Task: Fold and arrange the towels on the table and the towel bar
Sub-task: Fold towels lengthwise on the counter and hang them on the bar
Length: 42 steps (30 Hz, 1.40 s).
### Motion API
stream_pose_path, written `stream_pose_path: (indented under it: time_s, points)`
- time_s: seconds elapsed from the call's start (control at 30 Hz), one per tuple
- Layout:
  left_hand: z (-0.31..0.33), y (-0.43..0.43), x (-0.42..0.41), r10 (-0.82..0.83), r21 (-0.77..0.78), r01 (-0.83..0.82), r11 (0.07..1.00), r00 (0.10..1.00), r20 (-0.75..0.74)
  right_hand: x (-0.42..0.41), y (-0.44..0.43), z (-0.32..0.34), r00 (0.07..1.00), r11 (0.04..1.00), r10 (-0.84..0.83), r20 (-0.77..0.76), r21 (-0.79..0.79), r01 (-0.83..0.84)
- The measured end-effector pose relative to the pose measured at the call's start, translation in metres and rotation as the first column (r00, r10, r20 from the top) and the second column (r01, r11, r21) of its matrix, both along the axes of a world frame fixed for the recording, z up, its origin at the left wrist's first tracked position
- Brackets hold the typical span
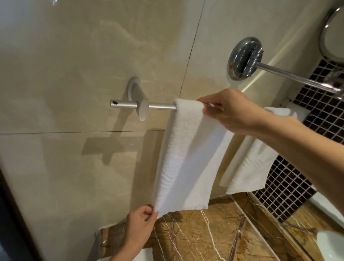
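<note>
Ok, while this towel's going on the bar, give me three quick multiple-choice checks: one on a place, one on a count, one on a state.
1. Where does the left hand hold the near towel?
A. at its top fold
B. at its middle
C. at its lower left corner

2. How many white towels hang from the towel bar?
A. one
B. two
C. three

3. What is the right hand doing?
A. pinching the near towel's top at the bar
B. hanging open, clear of everything
C. curled in an empty fist

Answers:
1 C: the fingertips pinch the bottom corner, just above the marble countertop.
2 B: the near towel, plus a far towel partly behind the right forearm.
3 A: thumb and fingers close on the fold where it lies over the bar.
</note>
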State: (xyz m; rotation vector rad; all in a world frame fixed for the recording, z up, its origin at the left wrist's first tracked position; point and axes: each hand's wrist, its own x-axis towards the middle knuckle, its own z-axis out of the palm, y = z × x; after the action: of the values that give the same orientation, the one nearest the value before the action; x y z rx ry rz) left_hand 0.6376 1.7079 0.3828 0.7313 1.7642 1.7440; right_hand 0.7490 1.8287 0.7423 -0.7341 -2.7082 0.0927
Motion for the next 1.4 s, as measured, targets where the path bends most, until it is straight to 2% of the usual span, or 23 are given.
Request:
stream_pose_path:
  time_s: [0.13, 0.27, 0.63, 0.8, 1.0, 1.23, 1.4]
  points:
    - [0.005, -0.001, 0.0, 0.042, -0.022, -0.042, 0.999, 0.999, 0.027, 0.0, -0.003, 0.001, 0.999, 1.0, 0.0, -0.038, 0.022, 0.001]
    - [0.01, -0.003, -0.001, 0.078, -0.024, -0.081, 0.996, 0.992, -0.099, -0.001, -0.006, 0.004, 0.999, 1.0, 0.0, -0.041, 0.025, 0.001]
    - [0.005, -0.001, 0.004, -0.017, -0.113, -0.011, 0.993, 0.97, -0.241, -0.003, -0.001, 0.001, 1.0, 0.995, 0.002, -0.007, 0.098, -0.001]
    - [0.003, -0.004, -0.001, -0.055, -0.09, 0.027, 0.996, 0.944, -0.325, -0.004, -0.003, 0.006, 1.0, 0.99, -0.017, -0.004, 0.139, 0.017]
    - [0.002, -0.012, 0.003, -0.072, -0.108, 0.049, 0.993, 0.972, -0.222, -0.002, -0.01, 0.003, 1.0, 0.99, -0.003, 0.007, 0.14, 0.002]
    - [0.013, -0.012, 0.012, -0.003, -0.027, 0.004, 1.0, 0.999, 0.044, -0.002, -0.009, 0.002, 1.0, 0.987, 0.001, 0.013, 0.161, -0.003]
    - [0.008, -0.008, 0.008, -0.044, -0.058, 0.043, 0.997, 0.999, -0.005, -0.003, -0.004, 0.0, 1.0, 0.99, 0.024, -0.014, 0.136, -0.021]
